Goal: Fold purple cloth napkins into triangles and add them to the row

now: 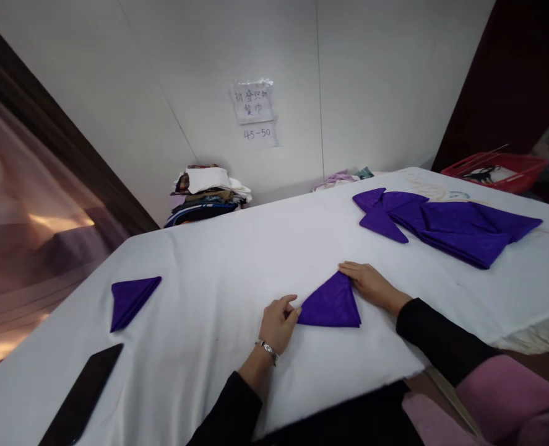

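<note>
A purple cloth napkin [331,305], folded into a triangle, lies on the white tablecloth in front of me. My left hand [280,321] pinches its left tip between thumb and fingers, the index finger raised slightly. At the top corner, my right hand [364,282] has its fingers closed on the cloth's edge; the thumb is mostly hidden. The napkin's lower right corner rests free on the table. Another folded purple napkin [132,301] sits apart on the left.
Several purple napkins [460,226] are piled at the right. A black phone-like slab [83,393] lies front left. Stacked clothes [207,195] stand behind the far edge, near a paper sign [254,110] on the wall. A red basket [497,172] is far right.
</note>
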The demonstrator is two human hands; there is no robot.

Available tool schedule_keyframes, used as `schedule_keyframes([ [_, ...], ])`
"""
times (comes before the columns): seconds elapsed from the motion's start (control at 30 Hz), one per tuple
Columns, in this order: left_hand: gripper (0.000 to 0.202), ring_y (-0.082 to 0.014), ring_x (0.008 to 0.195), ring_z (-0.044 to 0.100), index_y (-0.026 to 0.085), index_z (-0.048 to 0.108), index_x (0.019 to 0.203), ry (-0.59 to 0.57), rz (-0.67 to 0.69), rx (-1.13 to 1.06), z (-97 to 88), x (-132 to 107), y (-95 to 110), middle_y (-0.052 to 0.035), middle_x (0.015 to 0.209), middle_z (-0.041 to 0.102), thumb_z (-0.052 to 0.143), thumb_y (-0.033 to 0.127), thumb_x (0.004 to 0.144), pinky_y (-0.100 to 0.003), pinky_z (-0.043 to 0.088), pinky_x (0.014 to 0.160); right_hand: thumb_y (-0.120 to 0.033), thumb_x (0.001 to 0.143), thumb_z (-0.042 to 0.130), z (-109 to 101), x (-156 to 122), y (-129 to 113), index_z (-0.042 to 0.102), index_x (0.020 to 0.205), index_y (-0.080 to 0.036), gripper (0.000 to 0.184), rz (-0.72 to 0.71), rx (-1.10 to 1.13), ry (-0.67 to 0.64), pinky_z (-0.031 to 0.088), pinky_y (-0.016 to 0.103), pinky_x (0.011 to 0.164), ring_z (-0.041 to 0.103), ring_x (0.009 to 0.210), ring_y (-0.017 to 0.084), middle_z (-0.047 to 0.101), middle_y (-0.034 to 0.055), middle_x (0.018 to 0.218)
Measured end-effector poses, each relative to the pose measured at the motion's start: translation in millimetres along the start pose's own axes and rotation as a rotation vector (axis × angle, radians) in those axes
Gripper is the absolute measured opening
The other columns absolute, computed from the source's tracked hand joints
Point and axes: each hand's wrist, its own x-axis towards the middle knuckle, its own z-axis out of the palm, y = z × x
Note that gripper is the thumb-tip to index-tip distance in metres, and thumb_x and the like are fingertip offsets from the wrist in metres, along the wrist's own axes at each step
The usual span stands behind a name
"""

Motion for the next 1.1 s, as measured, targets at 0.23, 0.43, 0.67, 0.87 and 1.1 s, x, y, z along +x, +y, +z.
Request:
schedule_keyframes([
  [0.23,0.027,-0.0193,0.077,0.056,0.02,0.058,0.107,-0.002,0.12,0.411,-2.2,-1,2,0.0009,0.07,0.063,0.051,0.023,0.08,-0.039,0.04,0.079,-0.009,0.083,0.037,-3,-1,-1,0.052,0.125,-0.022,0.047,0.006,0.022,-0.053,0.04,0.041,0.098,0.045,0.123,0.021,0.053,0.0046,0.13],
  [0.43,0.03,-0.0219,0.103,0.052,0.021,0.054,0.112,0.035,0.363,0.464,-0.4,-7,26,-0.0066,0.109,0.062,0.046,0.019,0.083,-0.041,0.037,0.091,-0.011,0.081,0.038,-8,-1,-2,0.05,0.127,-0.021,0.049,-0.003,0.071,-0.074,0.038,0.041,0.1,0.042,0.124,0.021,0.052,0.0052,0.131],
  [0.67,0.057,-0.0268,0.124,0.037,0.019,0.04,0.131,-0.247,0.532,0.531,47.0,-1,58,-0.0096,0.137,0.044,0.05,0.015,0.074,-0.047,0.028,0.103,-0.011,0.075,0.039,-11,-1,-2,0.048,0.129,-0.019,0.055,0.02,0.105,-0.124,0.033,0.042,0.103,0.037,0.128,0.021,0.048,0.0062,0.134],
  [0.87,0.047,-0.0226,0.101,0.057,0.022,0.051,0.122,-0.187,0.271,0.302,48.4,29,54,-0.0067,0.113,0.063,0.047,0.014,0.076,-0.036,0.042,0.088,-0.012,0.073,0.043,-14,-3,-2,0.048,0.129,-0.02,0.056,0.026,0.161,-0.136,0.029,0.043,0.104,0.037,0.128,0.023,0.047,0.0074,0.135],
  [1.1,0.017,-0.0171,0.07,0.061,0.019,0.064,0.084,-0.069,-0.103,-0.261,20.4,54,51,-0.0009,0.075,0.068,0.055,0.03,0.075,-0.028,0.048,0.066,-0.035,0.084,0.048,-24,0,-24,0.063,0.099,-0.022,0.025,0.025,0.498,-0.08,0.041,0.038,0.09,0.056,0.102,0.023,0.065,0.0053,0.104],
])
